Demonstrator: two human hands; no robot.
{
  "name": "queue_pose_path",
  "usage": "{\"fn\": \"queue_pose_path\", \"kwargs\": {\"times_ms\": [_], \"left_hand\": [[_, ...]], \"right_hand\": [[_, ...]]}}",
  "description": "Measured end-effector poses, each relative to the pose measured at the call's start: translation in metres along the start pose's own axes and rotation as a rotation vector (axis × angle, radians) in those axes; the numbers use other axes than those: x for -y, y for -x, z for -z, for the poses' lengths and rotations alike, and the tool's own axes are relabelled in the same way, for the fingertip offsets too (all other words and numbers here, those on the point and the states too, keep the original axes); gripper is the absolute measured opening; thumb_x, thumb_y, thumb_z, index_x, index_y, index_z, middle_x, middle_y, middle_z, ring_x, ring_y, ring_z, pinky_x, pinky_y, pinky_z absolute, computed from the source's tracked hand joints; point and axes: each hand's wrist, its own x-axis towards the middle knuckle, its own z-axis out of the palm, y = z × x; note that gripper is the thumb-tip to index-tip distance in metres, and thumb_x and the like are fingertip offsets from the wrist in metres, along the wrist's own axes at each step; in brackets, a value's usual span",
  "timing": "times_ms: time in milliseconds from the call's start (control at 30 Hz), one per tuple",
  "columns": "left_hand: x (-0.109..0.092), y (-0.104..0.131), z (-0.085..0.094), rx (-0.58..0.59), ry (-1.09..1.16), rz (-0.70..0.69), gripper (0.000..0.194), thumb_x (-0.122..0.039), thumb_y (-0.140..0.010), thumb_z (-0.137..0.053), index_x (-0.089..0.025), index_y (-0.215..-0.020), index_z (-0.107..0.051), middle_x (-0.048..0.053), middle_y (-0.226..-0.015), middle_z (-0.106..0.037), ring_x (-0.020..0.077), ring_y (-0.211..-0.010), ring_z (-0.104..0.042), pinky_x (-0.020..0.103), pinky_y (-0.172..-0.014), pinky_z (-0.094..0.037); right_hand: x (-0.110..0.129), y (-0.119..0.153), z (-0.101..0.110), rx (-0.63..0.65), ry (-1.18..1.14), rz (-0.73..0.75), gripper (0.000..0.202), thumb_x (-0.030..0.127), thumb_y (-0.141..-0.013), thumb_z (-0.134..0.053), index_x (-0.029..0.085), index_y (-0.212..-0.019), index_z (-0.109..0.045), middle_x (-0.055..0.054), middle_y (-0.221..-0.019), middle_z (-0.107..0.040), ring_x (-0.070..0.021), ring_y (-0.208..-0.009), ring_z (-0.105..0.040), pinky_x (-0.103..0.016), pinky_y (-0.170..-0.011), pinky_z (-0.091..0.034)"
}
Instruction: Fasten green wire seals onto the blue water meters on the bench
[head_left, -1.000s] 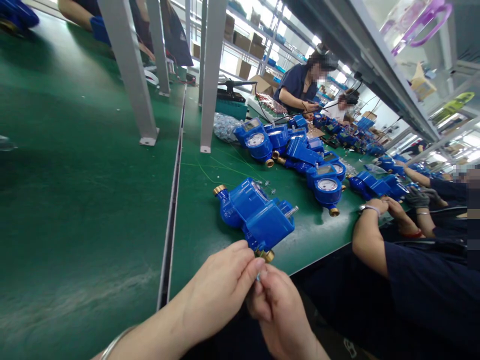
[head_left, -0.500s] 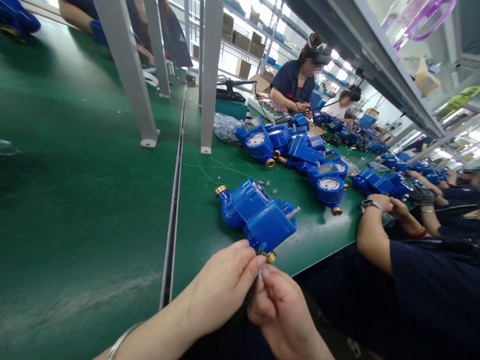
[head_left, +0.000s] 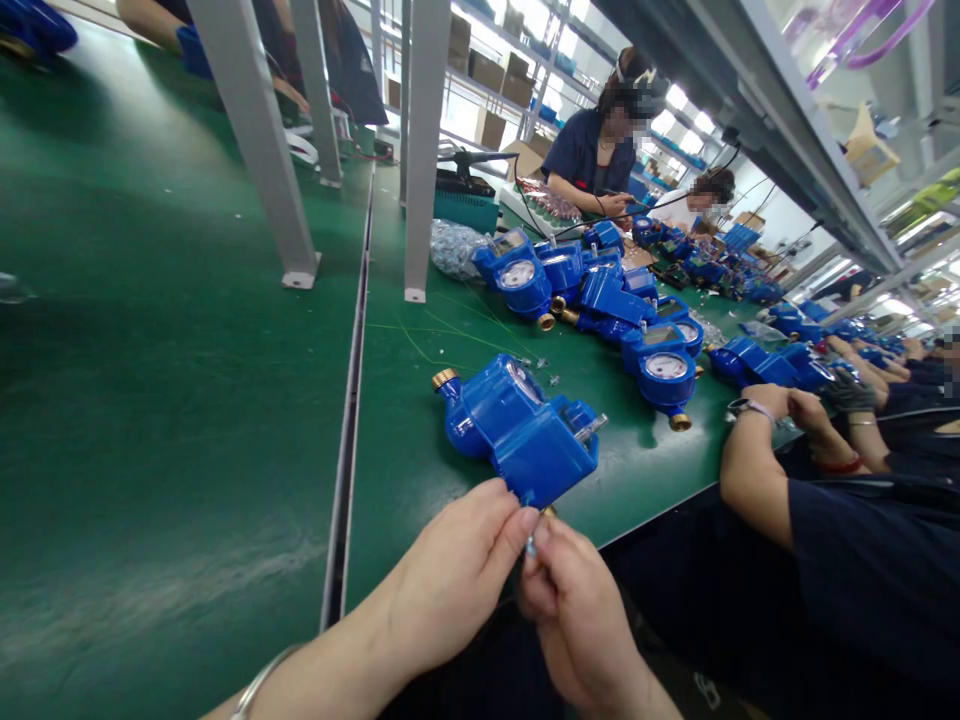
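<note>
A blue water meter (head_left: 517, 420) with brass threaded ends lies on the green bench, its window facing up and away. My left hand (head_left: 457, 570) is closed against its near end, thumb and fingers pressed together; what they pinch is hidden. Close beside it, my right hand (head_left: 581, 600) pinches a small pale-blue clear plastic seal (head_left: 531, 546) between thumb and forefinger. The fingertips of both hands nearly touch. The meter's near brass end is mostly covered by my fingers.
Thin green wires (head_left: 427, 345) and small clear seals (head_left: 553, 380) lie beyond the meter. Several blue water meters (head_left: 615, 300) are heaped behind. Grey posts (head_left: 424, 200) stand on the bench, left of a clear bag (head_left: 456, 250). A co-worker's arms (head_left: 757, 440) are at right.
Both hands have shifted slightly right, and the near brass end shows less. The right hand keeps its pinch on the seal. The view has tilted a little.
</note>
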Motion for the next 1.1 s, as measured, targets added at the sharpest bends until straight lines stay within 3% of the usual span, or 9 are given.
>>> {"fn": "queue_pose_path", "kwargs": {"times_ms": [133,233,333,533,633,733,900,1000,1100], "left_hand": [[0.001,-0.002,0.004,-0.024,-0.051,0.023,0.037,-0.032,-0.095,-0.032,-0.017,-0.069,-0.055,0.002,-0.077,-0.055,0.0161,-0.074,-0.054,0.026,-0.064,-0.04],[0.003,-0.004,0.006,0.006,-0.036,0.023,0.04,-0.034,-0.095,-0.032,-0.017,-0.068,-0.056,0.002,-0.074,-0.056,0.0154,-0.072,-0.055,0.025,-0.063,-0.04],[0.003,-0.006,0.005,0.019,-0.01,0.023,0.039,-0.035,-0.095,-0.032,-0.017,-0.069,-0.057,0.002,-0.075,-0.057,0.0151,-0.071,-0.055,0.025,-0.063,-0.041],[-0.004,-0.01,0.001,-0.003,-0.018,0.053,0.037,-0.031,-0.095,-0.03,-0.016,-0.075,-0.057,0.004,-0.08,-0.057,0.0178,-0.076,-0.054,0.028,-0.07,-0.043],[-0.003,-0.011,0.003,-0.002,-0.006,0.078,0.038,-0.032,-0.095,-0.029,-0.016,-0.075,-0.057,0.004,-0.079,-0.057,0.0177,-0.075,-0.054,0.028,-0.069,-0.042],[0.002,-0.012,0.004,0.024,0.039,0.066,0.04,-0.036,-0.096,-0.029,-0.017,-0.073,-0.056,0.002,-0.077,-0.058,0.0167,-0.073,-0.055,0.027,-0.067,-0.041],[0.003,-0.013,0.003,0.012,0.103,0.054,0.041,-0.039,-0.095,-0.032,-0.017,-0.069,-0.055,0.001,-0.074,-0.058,0.0157,-0.069,-0.054,0.026,-0.065,-0.04],[0.002,-0.013,0.001,-0.022,0.11,0.059,0.04,-0.037,-0.095,-0.03,-0.017,-0.072,-0.055,0.002,-0.077,-0.058,0.0168,-0.073,-0.054,0.028,-0.068,-0.04],[0.002,-0.013,-0.002,-0.054,0.101,0.086,0.041,-0.038,-0.096,-0.028,-0.018,-0.071,-0.054,0.003,-0.077,-0.057,0.0176,-0.073,-0.053,0.028,-0.068,-0.04]], "right_hand": [[0.001,0.002,-0.003,0.066,-0.012,-0.162,0.031,0.032,-0.096,-0.025,0.02,-0.078,-0.045,0.004,-0.058,-0.04,-0.0107,-0.048,-0.039,-0.023,-0.046,-0.038],[-0.007,0.005,0.002,-0.075,0.463,0.195,0.017,0.025,-0.093,-0.038,0.018,-0.095,-0.053,-0.006,-0.08,-0.056,-0.0183,-0.073,-0.052,-0.034,-0.067,-0.044],[-0.013,0.003,0.008,-0.144,0.731,0.466,0.014,0.017,-0.089,-0.043,0.017,-0.095,-0.056,-0.006,-0.077,-0.057,-0.0198,-0.071,-0.05,-0.039,-0.072,-0.04],[0.003,-0.008,0.001,0.024,-0.125,-0.225,0.03,0.034,-0.094,-0.029,0.021,-0.072,-0.043,0.007,-0.049,-0.031,-0.0094,-0.041,-0.027,-0.023,-0.042,-0.03],[0.007,-0.003,-0.005,0.006,-0.24,-0.352,0.032,0.038,-0.095,-0.026,0.02,-0.074,-0.043,0.008,-0.048,-0.031,-0.009,-0.04,-0.027,-0.022,-0.041,-0.029],[0.002,0.003,-0.003,-0.102,0.222,0.0,0.022,0.034,-0.094,-0.037,0.018,-0.093,-0.052,-0.004,-0.076,-0.057,-0.0153,-0.065,-0.051,-0.029,-0.06,-0.041],[-0.005,-0.003,0.011,-0.185,0.969,0.519,0.015,0.016,-0.09,-0.043,0.014,-0.099,-0.054,-0.007,-0.075,-0.057,-0.0201,-0.066,-0.047,-0.035,-0.064,-0.037],[-0.002,-0.011,0.012,-0.12,0.88,0.538,0.017,0.014,-0.091,-0.038,0.015,-0.087,-0.055,-0.006,-0.07,-0.054,-0.0188,-0.065,-0.046,-0.033,-0.063,-0.035],[0.0,-0.012,0.001,-0.079,0.473,0.253,0.027,0.021,-0.094,-0.032,0.017,-0.078,-0.053,-0.002,-0.067,-0.052,-0.015,-0.062,-0.047,-0.028,-0.059,-0.035]]}}
